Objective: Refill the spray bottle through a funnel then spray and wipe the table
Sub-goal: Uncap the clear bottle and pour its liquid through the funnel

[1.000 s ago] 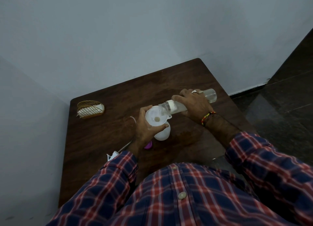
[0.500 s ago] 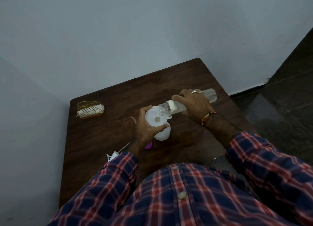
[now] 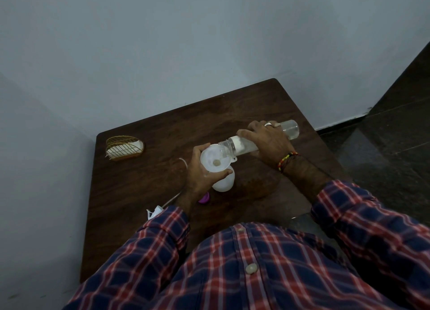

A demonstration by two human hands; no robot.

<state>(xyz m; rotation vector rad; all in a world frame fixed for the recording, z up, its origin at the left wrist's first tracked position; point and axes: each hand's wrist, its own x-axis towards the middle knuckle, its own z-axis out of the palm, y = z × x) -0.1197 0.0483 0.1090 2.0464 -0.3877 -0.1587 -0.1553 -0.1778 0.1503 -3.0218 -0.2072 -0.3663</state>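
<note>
A white funnel [image 3: 213, 157] sits in the mouth of a white spray bottle [image 3: 223, 181] standing on the dark wooden table [image 3: 139, 184]. My left hand [image 3: 200, 174] is wrapped around the bottle and the funnel's stem. My right hand [image 3: 267, 142] holds a clear bottle [image 3: 289, 129] tipped almost flat, its open mouth resting over the funnel's rim. The white spray head with its thin tube [image 3: 160, 208] lies on the table left of my left wrist. A purple cap [image 3: 204, 198] peeks out under that wrist.
A gold wire holder with white cloth or napkins [image 3: 124, 148] stands at the table's far left corner. Grey walls close the far and left sides. Dark tiled floor [image 3: 384, 147] lies to the right of the table.
</note>
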